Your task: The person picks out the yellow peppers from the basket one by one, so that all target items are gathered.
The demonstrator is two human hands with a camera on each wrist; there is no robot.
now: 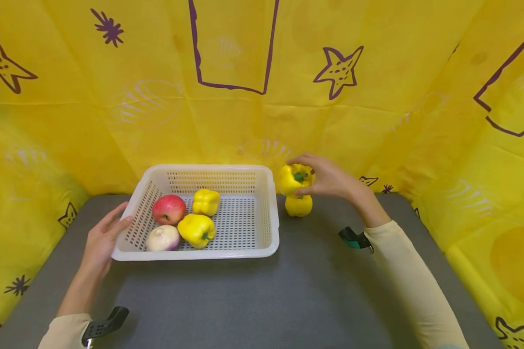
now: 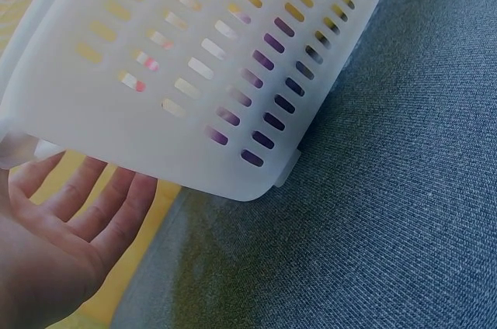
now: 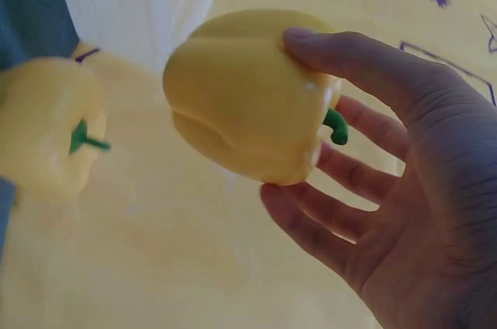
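Note:
A white plastic basket (image 1: 201,254) with slotted walls stands on the grey table. At its left end my left hand (image 1: 99,242) holds the rim, thumb over the edge and fingers on the outer side, as the basket wall (image 2: 116,131) shows in the left wrist view. My right hand (image 1: 332,178) grips a yellow bell pepper (image 1: 290,181) between thumb and fingers, raised just right of the basket. Its green stem (image 3: 337,127) points towards the palm. Below it, another yellow bell pepper (image 1: 299,207) sits on the table, partly covered in the head view by the held one.
Inside the basket lie a red apple (image 1: 169,210), a white and purple turnip (image 1: 163,238) and two yellow bell peppers, one farther back (image 1: 206,201) and one nearer (image 1: 197,231). A yellow patterned cloth (image 1: 244,126) hangs behind and around the grey table (image 1: 244,305).

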